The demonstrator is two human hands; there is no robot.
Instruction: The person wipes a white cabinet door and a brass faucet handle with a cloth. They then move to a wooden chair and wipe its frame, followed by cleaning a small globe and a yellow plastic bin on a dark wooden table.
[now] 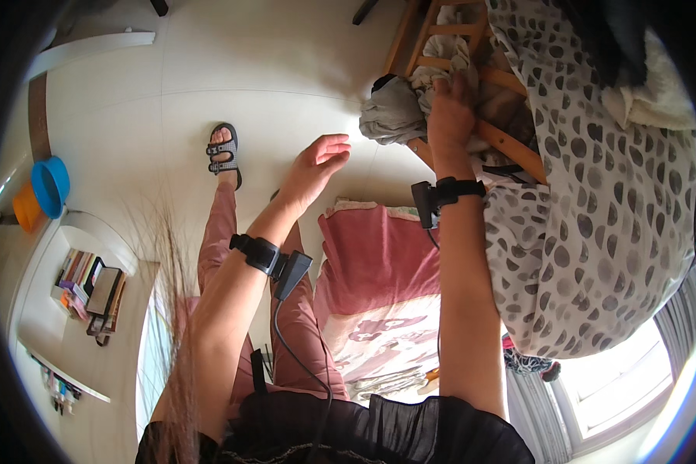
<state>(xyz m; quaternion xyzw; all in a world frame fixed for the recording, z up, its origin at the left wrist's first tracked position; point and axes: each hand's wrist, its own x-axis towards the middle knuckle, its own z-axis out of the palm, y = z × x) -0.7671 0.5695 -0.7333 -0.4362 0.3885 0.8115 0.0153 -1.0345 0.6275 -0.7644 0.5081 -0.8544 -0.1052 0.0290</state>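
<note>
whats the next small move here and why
Probably bring the left hand to the bunched grey cloth to steady it: that hand is empty and close by, while the right hand is busy among crumpled fabric at the wooden frame.

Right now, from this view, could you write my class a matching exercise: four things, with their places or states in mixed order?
Things:
1. right hand
2. left hand
3. blue basin
4. sandal

Places or states:
A. beside an orange container
B. worn on a foot
C. on bunched cloth
D. holding nothing

Pairs: 1-C, 2-D, 3-A, 4-B
</note>
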